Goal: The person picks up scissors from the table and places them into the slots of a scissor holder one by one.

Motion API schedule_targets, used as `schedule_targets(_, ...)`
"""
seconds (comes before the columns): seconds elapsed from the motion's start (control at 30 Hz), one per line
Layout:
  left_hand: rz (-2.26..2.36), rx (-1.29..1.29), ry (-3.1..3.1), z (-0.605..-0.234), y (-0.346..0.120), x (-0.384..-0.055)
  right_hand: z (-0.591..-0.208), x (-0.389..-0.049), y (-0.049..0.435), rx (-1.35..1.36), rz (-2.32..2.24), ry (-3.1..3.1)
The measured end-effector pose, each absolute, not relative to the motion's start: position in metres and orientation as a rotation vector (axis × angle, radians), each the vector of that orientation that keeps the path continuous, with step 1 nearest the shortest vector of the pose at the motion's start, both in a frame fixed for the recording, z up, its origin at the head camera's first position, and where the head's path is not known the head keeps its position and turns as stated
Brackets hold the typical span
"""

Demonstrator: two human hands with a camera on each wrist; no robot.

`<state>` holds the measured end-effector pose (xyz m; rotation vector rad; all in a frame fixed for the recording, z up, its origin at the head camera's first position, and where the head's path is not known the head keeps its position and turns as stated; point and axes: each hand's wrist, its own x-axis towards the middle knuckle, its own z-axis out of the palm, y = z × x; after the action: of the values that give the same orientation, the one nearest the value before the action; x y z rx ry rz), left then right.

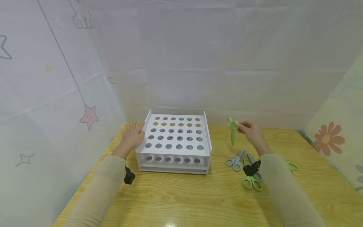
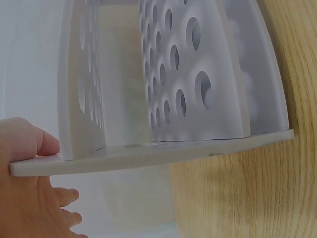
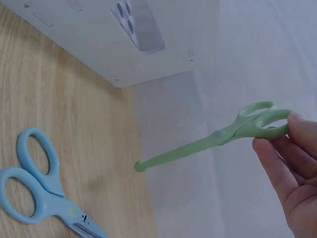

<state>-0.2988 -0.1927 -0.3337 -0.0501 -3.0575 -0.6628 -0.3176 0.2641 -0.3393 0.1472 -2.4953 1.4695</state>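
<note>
A white tiered rack [image 1: 175, 150] with rows of round holes stands on the table. My left hand [image 1: 132, 136] holds its left side panel [image 2: 148, 157], the thumb over the panel's edge and the fingers along its outer face. To the right of the rack, my right hand [image 1: 251, 130] pinches one handle ring of green scissors [image 1: 232, 130] between thumb and fingers. The scissors hang above the table with their closed blades pointing down. In the right wrist view, blue scissors [image 3: 47, 191] lie below the green pair.
On the wooden table [image 1: 170, 198], blue scissors [image 1: 236, 161] and green scissors [image 1: 252, 183] lie below my right hand. Another blue pair [image 1: 258, 175] is partly hidden by my wrist, and more green scissors [image 1: 292, 167] show beyond the sleeve. White sheeting [image 1: 198, 63] hangs behind.
</note>
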Motion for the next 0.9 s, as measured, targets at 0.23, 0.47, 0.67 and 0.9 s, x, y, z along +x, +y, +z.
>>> schedule_targets(0.23,-0.664,-0.049,-3.060,-0.332,-0.192,-0.298,-0.330,-0.317,0.265,0.113,1.548,-2.446)
schedule_targets(0.47,-0.679,-0.045,-3.056,-0.333,-0.192,-0.299,-0.321,-0.317,0.264,0.146,1.628,-2.343)
schedule_targets(0.67,-0.680,-0.054,-3.054,-0.334,-0.192,-0.299,-0.313,-0.318,0.260,0.171,1.707,-2.233)
schedule_targets(0.9,-0.684,-0.041,-3.048,-0.335,-0.192,-0.300,-0.299,-0.314,0.252,0.183,1.745,-2.184)
